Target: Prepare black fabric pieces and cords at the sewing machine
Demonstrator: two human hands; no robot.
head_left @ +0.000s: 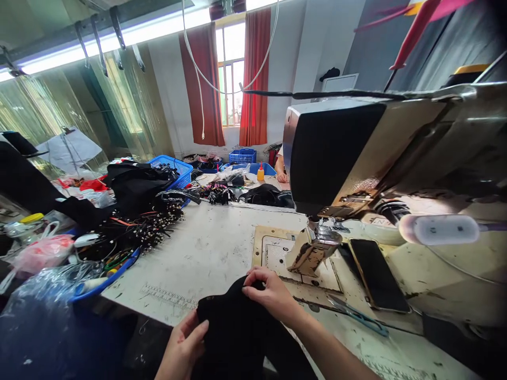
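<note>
Pinching black cloth over the worktop's near edge with left fingers and right fingers, we see its upper edge face twelve o'clock, long axis unclear. A sewing machine stands in the way at one; phone at two, scissors at three, blue tub near ten.
</note>
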